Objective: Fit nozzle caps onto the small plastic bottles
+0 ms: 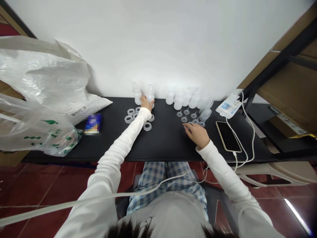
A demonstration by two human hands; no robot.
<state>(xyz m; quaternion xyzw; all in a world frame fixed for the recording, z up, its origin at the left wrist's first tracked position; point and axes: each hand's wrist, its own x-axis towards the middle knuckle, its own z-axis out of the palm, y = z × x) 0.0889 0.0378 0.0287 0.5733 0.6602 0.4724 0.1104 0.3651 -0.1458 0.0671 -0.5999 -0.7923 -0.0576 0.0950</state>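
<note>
My left hand (147,103) is closed around the lower part of a small white baby bottle (150,91) with a clear domed cap, upright near the wall. A similar capped bottle (136,92) stands just left of it. Several white screw rings (147,126) lie below that hand, some hidden by my sleeve. On the right, my right hand (197,135) hovers over or rests on the table, fingers stretched out and apart. Just beyond its fingertips lie several clear silicone nipples (184,118). Behind them are several uncapped bottles (178,103) and loose clear domed caps (205,114).
A phone (228,136) with a white charging cable and a white-blue packet (229,105) lie at the right. At the left are large plastic bags (47,76) and a blue packet (93,124). The black table (160,142) meets a white wall; a shelf frame (255,79) stands right.
</note>
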